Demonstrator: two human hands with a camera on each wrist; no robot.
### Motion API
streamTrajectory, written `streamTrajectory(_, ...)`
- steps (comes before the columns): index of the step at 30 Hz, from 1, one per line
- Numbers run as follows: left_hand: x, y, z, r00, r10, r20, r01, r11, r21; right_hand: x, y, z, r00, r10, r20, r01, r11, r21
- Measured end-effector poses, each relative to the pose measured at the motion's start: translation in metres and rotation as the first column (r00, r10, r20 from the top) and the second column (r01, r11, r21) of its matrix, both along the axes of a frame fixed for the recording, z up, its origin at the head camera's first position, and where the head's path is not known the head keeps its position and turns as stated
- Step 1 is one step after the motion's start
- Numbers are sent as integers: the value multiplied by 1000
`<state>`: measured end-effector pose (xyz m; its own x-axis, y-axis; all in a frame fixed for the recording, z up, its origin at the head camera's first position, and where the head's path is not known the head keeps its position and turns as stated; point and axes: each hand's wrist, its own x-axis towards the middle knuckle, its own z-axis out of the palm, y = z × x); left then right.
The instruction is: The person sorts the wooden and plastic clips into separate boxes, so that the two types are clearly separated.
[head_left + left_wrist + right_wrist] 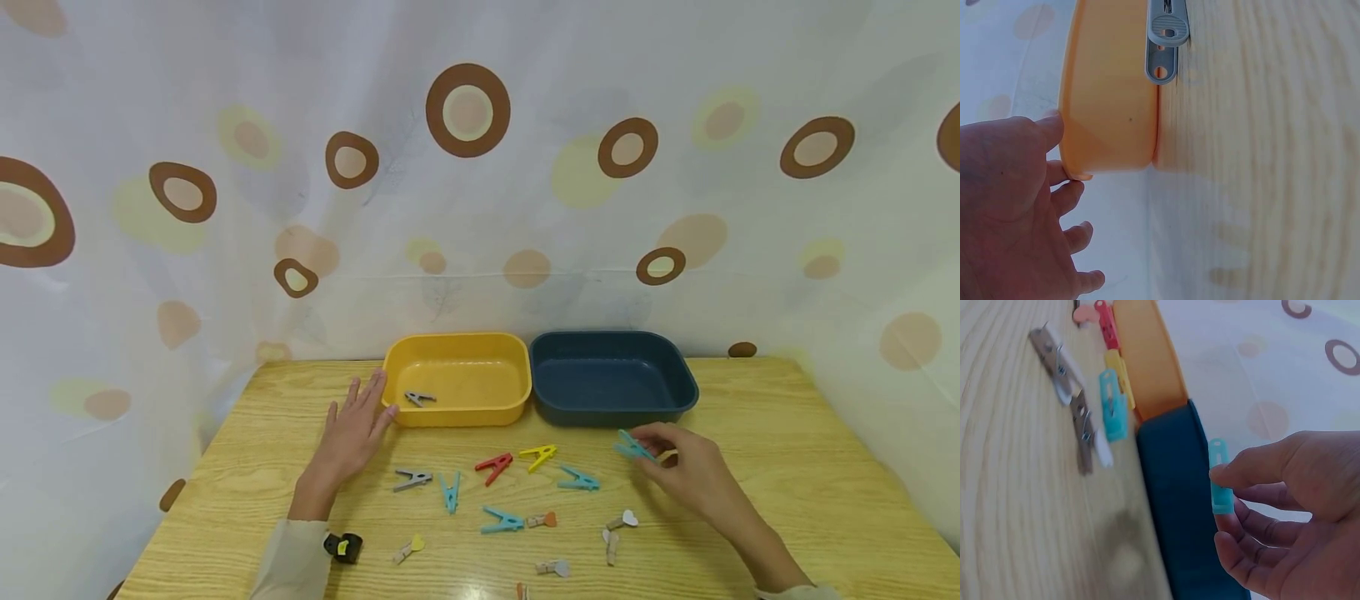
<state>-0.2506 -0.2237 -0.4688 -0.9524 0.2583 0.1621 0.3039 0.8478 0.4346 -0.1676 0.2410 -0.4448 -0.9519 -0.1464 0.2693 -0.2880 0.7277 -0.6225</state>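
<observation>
My right hand [693, 471] pinches a light blue clothespin [1220, 481] between thumb and fingers, in front of the dark blue bin [536, 400]. With fingers spread, my left hand [352, 437] touches the left end of the yellow bin [457, 417], its thumb at the front rim. A grey clothespin [418, 397] lies inside that bin. On the table lie a second grey clothespin [413, 478], a red clothespin [495, 467], a yellow clothespin [540, 456] and three light blue clothespins, one [579, 478] nearest my right hand.
Several small wooden clothespins with heart ends, such as a yellow-heart one [408, 548] and an orange-heart one [542, 520], lie nearer the front of the wooden table [810, 500]. A black strap-like item [345, 547] is beside my left sleeve. A patterned curtain [480, 217] hangs behind the bins.
</observation>
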Motion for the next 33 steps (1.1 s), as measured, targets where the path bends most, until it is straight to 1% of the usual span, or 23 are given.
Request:
streamTrajectory(4,-1,0,0,1000,4,-2,-4,1000,-1,1,-9,9,998,13,-54,-14,1000,-20)
streamTrajectory(9,-3,2,1,1000,1,0,-1,1000,-4,-2,-22,15,992,26,-124,-32,998,-45)
streamTrajectory(16,-1,0,0,1000,9,13,-9,1000,-12,-13,-49,24,988,79,-135,-88,994,-63)
streamTrajectory(24,-2,-1,0,1000,12,6,-12,1000,-18,-36,-82,31,979,108,-173,-118,992,-47)
streamTrajectory(33,-1,0,0,1000,9,19,-9,1000,-12,-69,-118,36,977,131,-166,-142,988,-56)
